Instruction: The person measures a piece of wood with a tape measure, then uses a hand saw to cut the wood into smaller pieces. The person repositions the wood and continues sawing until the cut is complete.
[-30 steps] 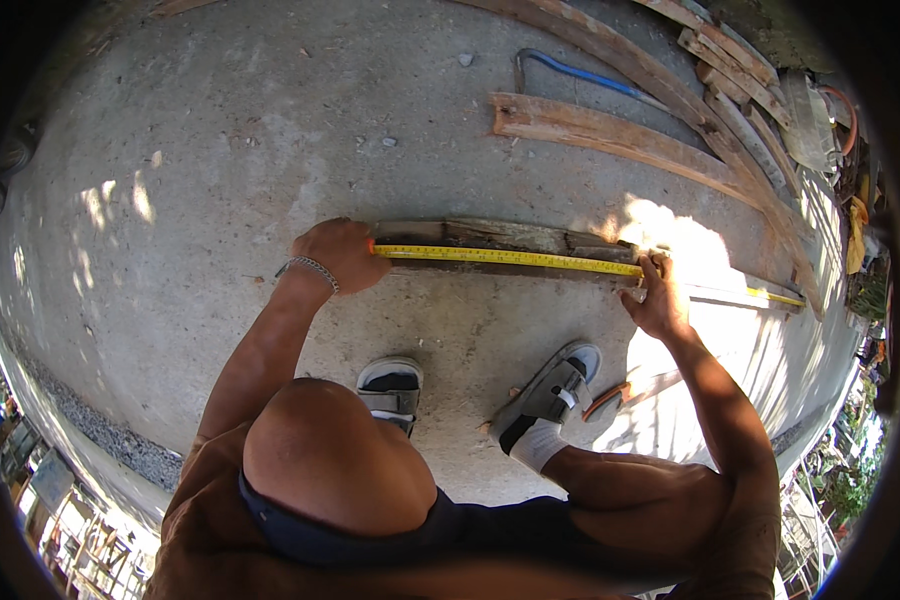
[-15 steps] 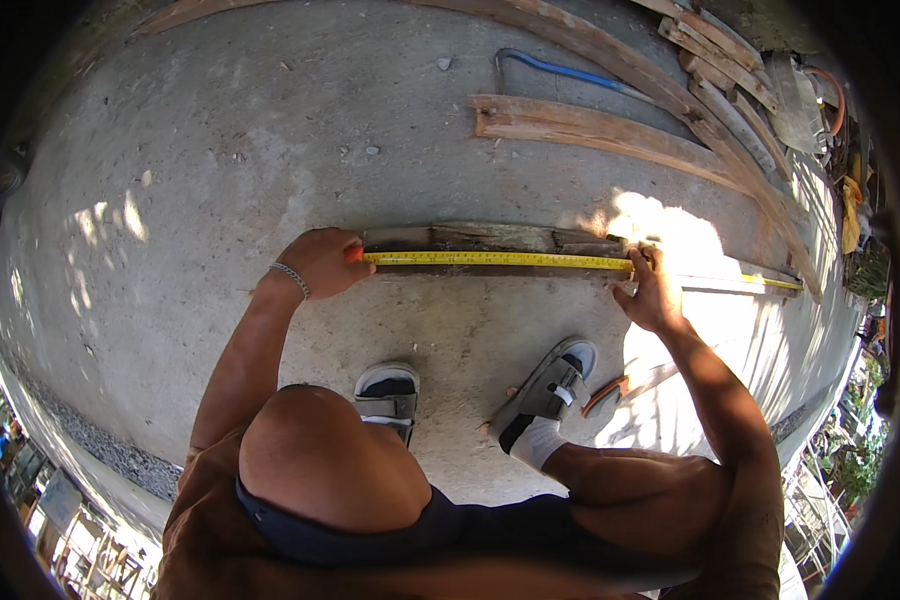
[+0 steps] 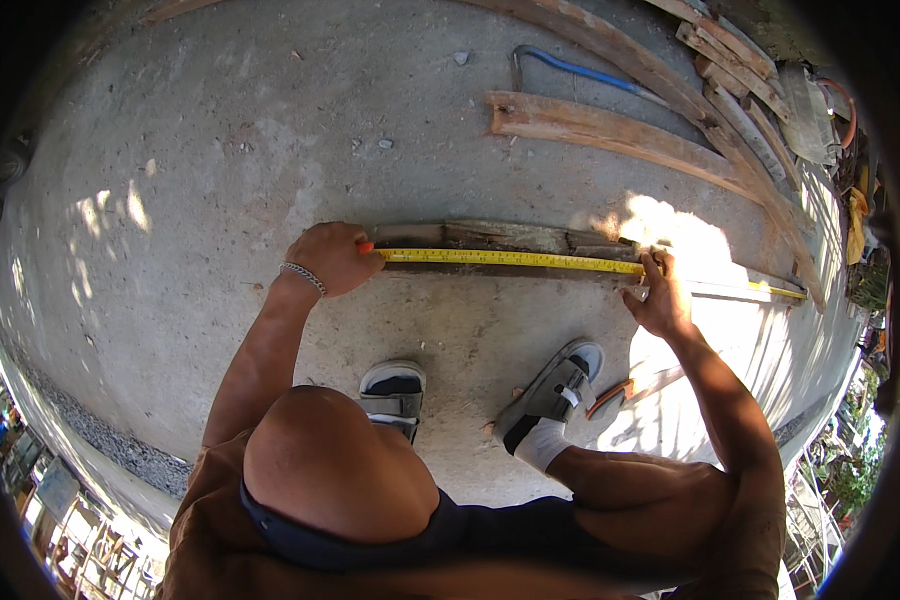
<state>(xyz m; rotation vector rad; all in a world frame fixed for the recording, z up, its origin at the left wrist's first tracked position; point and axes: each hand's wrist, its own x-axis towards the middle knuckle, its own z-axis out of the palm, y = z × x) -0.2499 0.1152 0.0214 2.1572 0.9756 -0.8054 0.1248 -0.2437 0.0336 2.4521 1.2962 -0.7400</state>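
A yellow tape measure (image 3: pixel 510 259) is stretched out lengthwise over a worn, weathered wooden board (image 3: pixel 515 236) on the concrete. My left hand (image 3: pixel 332 262) is closed around its left end, where a bit of orange shows by the fingers; the rest there is hidden in the palm. At the right, my right hand (image 3: pixel 663 300) has its thumb and fingers closed on the yellow blade at the board's near edge, in bright sunlight. Past that hand the blade runs on along the board to the far right.
Beyond the board lie a thick plank (image 3: pixel 610 135), a blue-handled bar (image 3: pixel 590 73) and a heap of timber (image 3: pixel 735 70) at upper right. An orange-edged tool (image 3: pixel 610 398) rests beside my right sandal (image 3: pixel 550 395). My left sandal (image 3: pixel 392 395) stands nearer the middle.
The whole view has shifted slightly, so that things appear a little further right. Both hands keep their hold on the tape measure, with hardly any movement along the board.
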